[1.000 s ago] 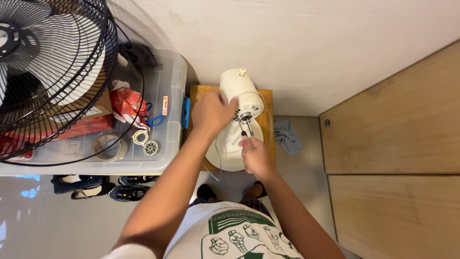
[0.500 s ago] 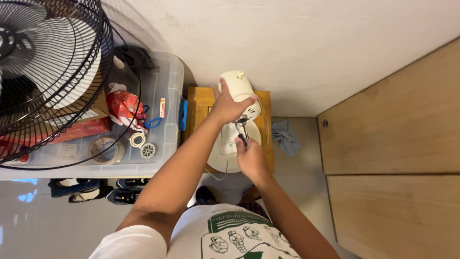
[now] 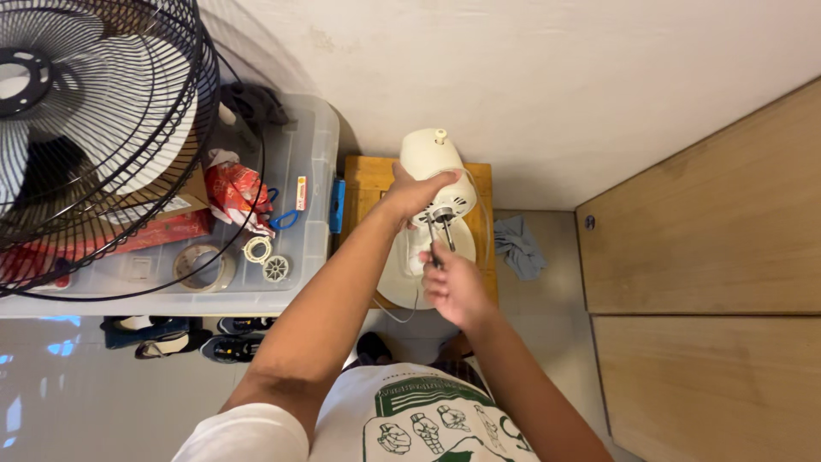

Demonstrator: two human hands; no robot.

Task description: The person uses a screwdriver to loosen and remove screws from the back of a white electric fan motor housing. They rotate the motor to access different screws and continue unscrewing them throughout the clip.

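Cream mixer sits on a wooden stool against the wall. Left hand wraps the mixer's tilted head from the left, fingers curled around it. Right hand is just below the head, fingers pinched on the metal beater hanging from it. Clear bin touches the stool's left side; black fan is over the bin.

The right hand covers the lower end of the beater shaft — its tip cannot be seen. The left hand hides part of the stand mixer head. The black fan is cut off by the left edge, and the storage-box contents behind its grille stay unclear.
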